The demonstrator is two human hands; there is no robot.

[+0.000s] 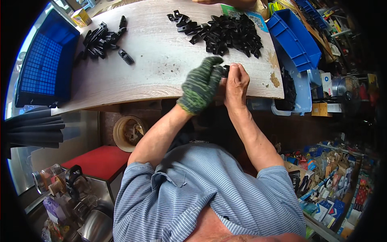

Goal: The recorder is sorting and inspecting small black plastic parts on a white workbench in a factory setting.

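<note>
My left hand (200, 86), in a green and black knit glove, is closed with its fingertips at a small black part (226, 71). My bare right hand (237, 85) pinches the same part from the other side, thumb on top. Much of the part is hidden by the fingers, so its exact kind does not show. Both hands are over the front edge of the whitish wooden table (157, 72). Beyond them lies a large heap of similar black parts (231, 34). A smaller heap of black parts (100, 41) lies at the left, with a single black part (126, 57) beside it.
A blue basket (48, 60) stands at the left, near a yellow box (81, 18). At the right are a blue bin (296, 38) and a pale blue tub (303, 94) with black parts. Below sit a bucket (118, 135) and a red surface (100, 161). Another person's arm (229, 3) shows at the far edge.
</note>
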